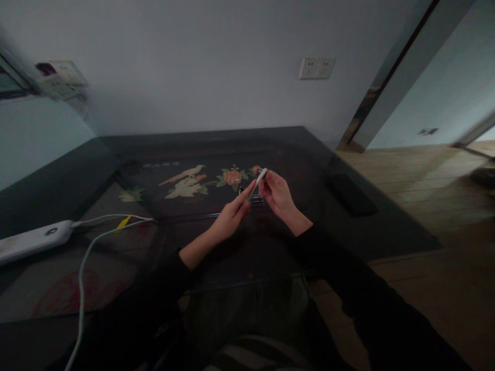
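Note:
A slim white object (262, 175) with a green patch near its far end is held up at a slant above the dark table (247, 247). Its exact kind does not show. My left hand (232, 210) is closed round its lower part, thumb laid along it. At the upper end, the fingers of my right hand (279, 193) are closed in a pinch against its side. A small, shiny, clear-looking item (257, 200) shows just behind and below the hands. The fingers partly hide it, so I cannot tell whether it rests on the table.
A dark flat phone-like slab (351, 195) lies on the right of the table. A white power strip (36, 241) lies at the left, its white cable (82, 278) looping toward the front edge. Wall sockets (317, 68) sit above the table.

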`<state>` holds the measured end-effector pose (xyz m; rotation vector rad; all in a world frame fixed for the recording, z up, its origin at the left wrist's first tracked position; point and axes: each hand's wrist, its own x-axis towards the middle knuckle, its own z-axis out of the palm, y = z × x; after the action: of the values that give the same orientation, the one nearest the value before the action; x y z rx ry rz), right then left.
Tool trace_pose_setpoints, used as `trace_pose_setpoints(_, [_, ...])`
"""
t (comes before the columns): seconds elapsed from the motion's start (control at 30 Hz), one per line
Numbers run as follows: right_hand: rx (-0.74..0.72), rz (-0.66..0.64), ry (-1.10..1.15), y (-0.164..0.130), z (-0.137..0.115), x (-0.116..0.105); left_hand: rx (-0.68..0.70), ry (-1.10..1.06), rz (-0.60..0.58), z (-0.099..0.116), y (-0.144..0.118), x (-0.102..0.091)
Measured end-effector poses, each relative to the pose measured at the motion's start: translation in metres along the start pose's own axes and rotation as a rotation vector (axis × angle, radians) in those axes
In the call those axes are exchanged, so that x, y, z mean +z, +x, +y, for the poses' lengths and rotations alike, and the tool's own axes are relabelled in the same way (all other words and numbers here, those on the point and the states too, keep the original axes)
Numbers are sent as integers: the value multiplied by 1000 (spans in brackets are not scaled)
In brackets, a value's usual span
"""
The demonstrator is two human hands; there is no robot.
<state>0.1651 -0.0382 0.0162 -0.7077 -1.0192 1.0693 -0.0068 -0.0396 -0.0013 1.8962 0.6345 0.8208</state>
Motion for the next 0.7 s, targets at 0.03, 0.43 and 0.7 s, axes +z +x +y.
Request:
trace_pose_setpoints(0.03, [-1,1,-4,0,0,0,4,2,4,0,0,0])
trace_pose_setpoints(0.43, [-22,-11,-58,0,-2,2,30,59,97,-7,3,-6])
trace_pose_setpoints(0.7, [-31,-26,-53,-2,-3,3,12,110,122,-11,4,-9])
